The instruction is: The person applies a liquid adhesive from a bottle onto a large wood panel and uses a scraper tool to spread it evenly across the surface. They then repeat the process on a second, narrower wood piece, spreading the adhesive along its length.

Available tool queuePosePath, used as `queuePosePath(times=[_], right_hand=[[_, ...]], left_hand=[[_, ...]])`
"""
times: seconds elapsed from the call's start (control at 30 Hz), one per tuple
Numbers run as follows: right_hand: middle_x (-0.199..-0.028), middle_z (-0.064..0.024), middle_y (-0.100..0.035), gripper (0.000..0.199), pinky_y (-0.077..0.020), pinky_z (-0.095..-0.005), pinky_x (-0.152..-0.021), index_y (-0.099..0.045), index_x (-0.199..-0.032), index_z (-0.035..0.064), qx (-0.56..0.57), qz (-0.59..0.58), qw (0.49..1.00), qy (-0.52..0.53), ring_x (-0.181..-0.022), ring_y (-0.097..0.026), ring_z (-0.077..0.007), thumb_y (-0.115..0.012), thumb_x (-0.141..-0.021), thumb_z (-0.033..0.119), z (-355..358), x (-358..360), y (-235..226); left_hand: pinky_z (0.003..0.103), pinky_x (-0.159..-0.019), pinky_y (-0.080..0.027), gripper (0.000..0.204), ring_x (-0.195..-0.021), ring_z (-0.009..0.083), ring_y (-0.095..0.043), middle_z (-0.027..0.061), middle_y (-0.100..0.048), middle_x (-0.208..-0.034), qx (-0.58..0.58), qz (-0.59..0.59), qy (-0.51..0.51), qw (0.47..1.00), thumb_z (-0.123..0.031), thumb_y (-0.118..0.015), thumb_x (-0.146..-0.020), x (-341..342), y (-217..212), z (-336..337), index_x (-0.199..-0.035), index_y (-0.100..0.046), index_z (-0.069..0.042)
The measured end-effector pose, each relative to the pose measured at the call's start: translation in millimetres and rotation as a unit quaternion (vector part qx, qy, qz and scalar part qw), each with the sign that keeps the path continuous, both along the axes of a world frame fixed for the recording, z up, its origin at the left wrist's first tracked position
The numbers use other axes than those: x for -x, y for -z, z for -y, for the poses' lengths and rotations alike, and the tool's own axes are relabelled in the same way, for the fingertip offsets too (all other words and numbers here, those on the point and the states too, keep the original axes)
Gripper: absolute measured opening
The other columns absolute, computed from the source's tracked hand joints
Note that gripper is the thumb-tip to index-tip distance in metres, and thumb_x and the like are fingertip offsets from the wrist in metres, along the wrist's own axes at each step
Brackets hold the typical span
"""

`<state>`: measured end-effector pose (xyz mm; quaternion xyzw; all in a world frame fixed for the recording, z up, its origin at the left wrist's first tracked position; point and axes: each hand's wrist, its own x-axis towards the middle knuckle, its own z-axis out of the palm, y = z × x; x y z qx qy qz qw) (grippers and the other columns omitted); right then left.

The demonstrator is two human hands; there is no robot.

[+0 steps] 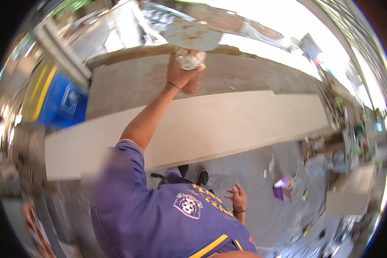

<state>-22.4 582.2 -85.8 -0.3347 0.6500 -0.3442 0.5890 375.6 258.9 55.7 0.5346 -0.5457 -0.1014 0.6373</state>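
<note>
Left hand (181, 76) is stretched out near the top of the frame, fingers wrapped round a whitish crumpled lump (189, 60) right by a smeared grey disc (193, 36). Right hand (238, 199), lower right, is loosely half-open, seemingly holding nothing. Looks like a holding-out step; next move probably calls for a steady grip. Long pale board (228, 124) across the middle, brownish surface (129, 79) beyond, blue-and-yellow bin (58, 103) at left, scuffed grey floor (262, 210) lower right.

We see the whitish held thing (188, 59), the pale disc (193, 35) with brown stains, the cream board (228, 116), the purple shirt (155, 228).
</note>
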Motion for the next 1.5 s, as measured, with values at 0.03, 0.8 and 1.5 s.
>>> queuePosePath(times=[0.03,0.8,1.5], right_hand=[[-0.092,-0.0183,-0.063,0.047,-0.0487,-0.0255,-0.05,-0.041,-0.126,-0.0033,0.034,0.013,0.999,-0.037,-0.063,-0.064,-0.0208,-0.052,-0.089,0.023,24,3,-13],[-0.086,-0.0164,-0.062,0.055,-0.0444,-0.0252,-0.043,-0.048,-0.114,-0.0042,-0.134,0.364,0.653,-0.651,-0.052,-0.057,-0.0194,-0.04,-0.09,0.045,47,-214,-168],[-0.061,-0.006,-0.051,0.034,-0.0271,-0.0224,-0.034,-0.051,-0.1,0.0045,-0.12,0.406,0.828,-0.367,-0.041,-0.037,-0.0104,-0.044,-0.092,0.037,9,-295,-204]], left_hand=[[0.035,-0.083,-0.047,0.085,-0.1,0.024,-0.056,0.0158,-0.055,-0.108,-0.007,0.014,0.002,1.0,-0.033,-0.084,-0.052,4,-17,-23,-0.115,-0.038,0.0],[0.04,-0.072,-0.048,0.073,-0.093,0.0329,-0.056,0.0131,-0.053,-0.1,-0.176,0.016,-0.426,0.887,-0.023,-0.08,-0.052,109,29,-446,-0.113,-0.044,-0.005],[0.035,-0.08,-0.047,0.068,-0.096,0.0241,-0.058,0.0112,-0.057,-0.105,-0.214,-0.082,-0.303,0.925,-0.022,-0.08,-0.055,-46,44,-597,-0.112,-0.047,-0.005]])
